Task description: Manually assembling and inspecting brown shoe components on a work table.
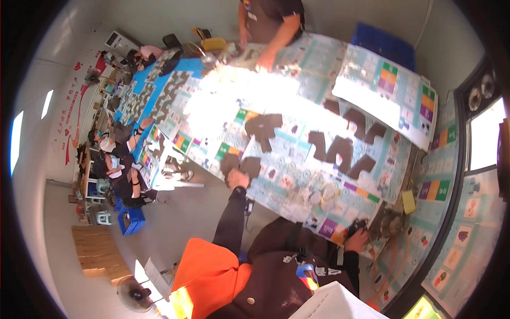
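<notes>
My left hand (238, 179) is at the near left edge of the table, its fingers closed at the lower edge of a dark brown flat cut piece (249, 166). My right hand (356, 240), at the near right corner, is closed round a small black object (357, 227) whose kind I cannot make out. Beyond my left hand lies another dark brown piece with several lobes (264, 130). More brown zigzag pieces (337, 151) are spread to the right. A crumpled, clear-looking heap (308, 202) lies between my hands.
A printed sheet (276, 186) covers the table; glare washes out its middle. Across it a co-worker's hand (265, 59) rests. A raised printed board (385, 90) and blue crate (382, 45) stand far right. A yellow pad (408, 202) is at right, another blue crate (131, 220) on the floor.
</notes>
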Action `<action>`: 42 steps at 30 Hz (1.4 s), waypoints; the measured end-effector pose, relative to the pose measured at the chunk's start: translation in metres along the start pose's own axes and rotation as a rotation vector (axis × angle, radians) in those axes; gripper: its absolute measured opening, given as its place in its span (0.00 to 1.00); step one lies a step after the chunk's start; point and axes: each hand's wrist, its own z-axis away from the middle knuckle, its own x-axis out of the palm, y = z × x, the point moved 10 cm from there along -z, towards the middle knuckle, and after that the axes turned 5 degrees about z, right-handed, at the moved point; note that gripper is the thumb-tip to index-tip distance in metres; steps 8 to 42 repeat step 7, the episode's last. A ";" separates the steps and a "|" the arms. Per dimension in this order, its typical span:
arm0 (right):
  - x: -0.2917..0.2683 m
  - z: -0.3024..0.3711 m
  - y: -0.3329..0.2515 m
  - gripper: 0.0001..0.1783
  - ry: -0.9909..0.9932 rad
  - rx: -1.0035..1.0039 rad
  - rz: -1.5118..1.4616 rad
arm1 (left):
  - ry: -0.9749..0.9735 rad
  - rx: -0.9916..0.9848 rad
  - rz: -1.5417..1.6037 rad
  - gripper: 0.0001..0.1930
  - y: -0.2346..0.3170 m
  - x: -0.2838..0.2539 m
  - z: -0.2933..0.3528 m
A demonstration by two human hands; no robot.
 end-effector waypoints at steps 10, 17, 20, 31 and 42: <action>0.011 -0.012 0.003 0.38 -0.140 0.046 0.044 | -0.291 -0.141 -0.214 0.50 -0.069 0.058 -0.044; 0.011 -0.012 0.003 0.38 -0.140 0.046 0.044 | -0.291 -0.141 -0.214 0.50 -0.069 0.058 -0.044; 0.011 -0.012 0.003 0.38 -0.140 0.046 0.044 | -0.291 -0.141 -0.214 0.50 -0.069 0.058 -0.044; 0.011 -0.012 0.003 0.38 -0.140 0.046 0.044 | -0.291 -0.141 -0.214 0.50 -0.069 0.058 -0.044; 0.011 -0.012 0.003 0.38 -0.140 0.046 0.044 | -0.291 -0.141 -0.214 0.50 -0.069 0.058 -0.044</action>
